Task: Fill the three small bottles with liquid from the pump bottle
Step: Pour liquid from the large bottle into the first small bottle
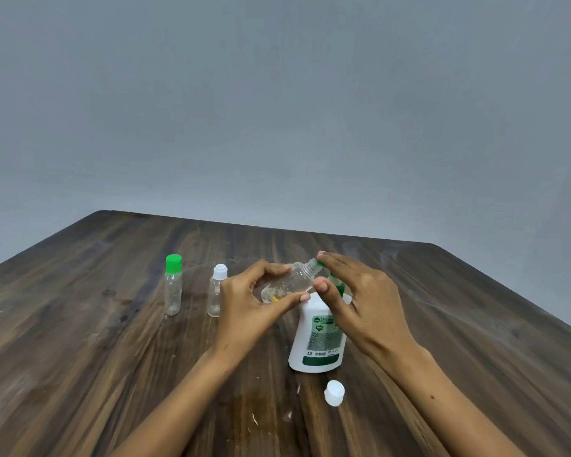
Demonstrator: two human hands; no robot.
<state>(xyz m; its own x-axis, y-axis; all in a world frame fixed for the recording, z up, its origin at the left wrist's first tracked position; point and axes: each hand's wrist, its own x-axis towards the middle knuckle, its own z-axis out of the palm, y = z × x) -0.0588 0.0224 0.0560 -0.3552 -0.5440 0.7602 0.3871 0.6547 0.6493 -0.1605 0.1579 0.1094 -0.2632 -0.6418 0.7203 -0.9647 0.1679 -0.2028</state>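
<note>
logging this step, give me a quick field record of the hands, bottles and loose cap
left hand: holds tilted open small bottle, neck at the pump
right hand: fingers on green pump head of pump bottle
green-capped bottle: upright, capped
white-capped bottle: upright, capped
loose white cap: on table, near side of pump bottle

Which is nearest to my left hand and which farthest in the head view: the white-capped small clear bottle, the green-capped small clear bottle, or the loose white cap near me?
From the left hand:
1. White-capped small clear bottle, standing just left of the hand.
2. Green-capped small clear bottle, farther left on the table.
3. Loose white cap, lying down-right, in front of the white pump bottle.
</note>
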